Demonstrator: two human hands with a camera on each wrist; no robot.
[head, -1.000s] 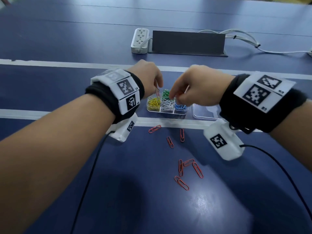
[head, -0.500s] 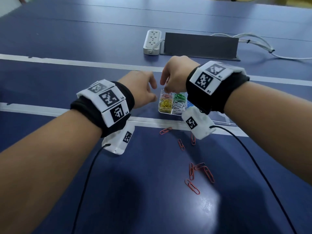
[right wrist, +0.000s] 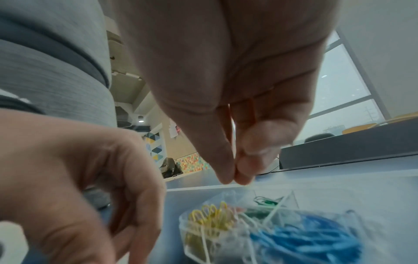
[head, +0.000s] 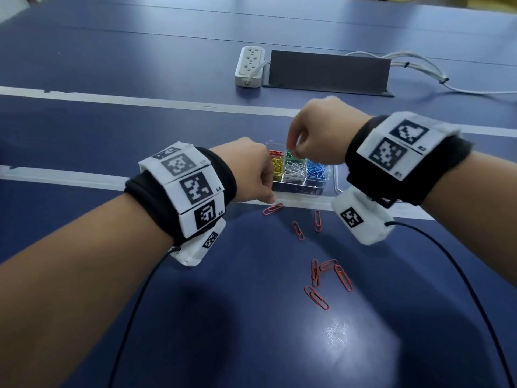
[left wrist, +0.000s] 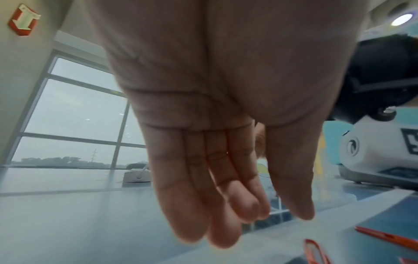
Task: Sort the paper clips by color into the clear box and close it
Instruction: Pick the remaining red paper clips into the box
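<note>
The clear box (head: 321, 184) stands open on the white line, holding yellow (head: 277, 166), white (head: 293, 170), blue (head: 316, 170), green and red clips in separate compartments. My right hand (head: 291, 148) hovers over the box's far compartments. Its thumb and forefinger (right wrist: 226, 160) are pinched tip to tip, and no clip shows between them. My left hand (head: 272, 197) hangs at the box's near left corner, fingers (left wrist: 194, 196) relaxed and holding nothing. Its fingertips are just above a loose red clip (head: 272, 208). Several more red clips (head: 316, 296) lie nearer to me.
The box's clear lid (head: 340, 180) lies to its right, mostly hidden under my right wrist. A white power strip (head: 249, 65) and a dark upright panel (head: 327, 71) stand at the back, with white cables (head: 436, 77) trailing right. Black wrist cables (head: 461, 275) run across the near table.
My left hand has dropped from the box's left side to its near corner, and the red clip at its fingers earlier is gone. My right hand has shifted over the box.
</note>
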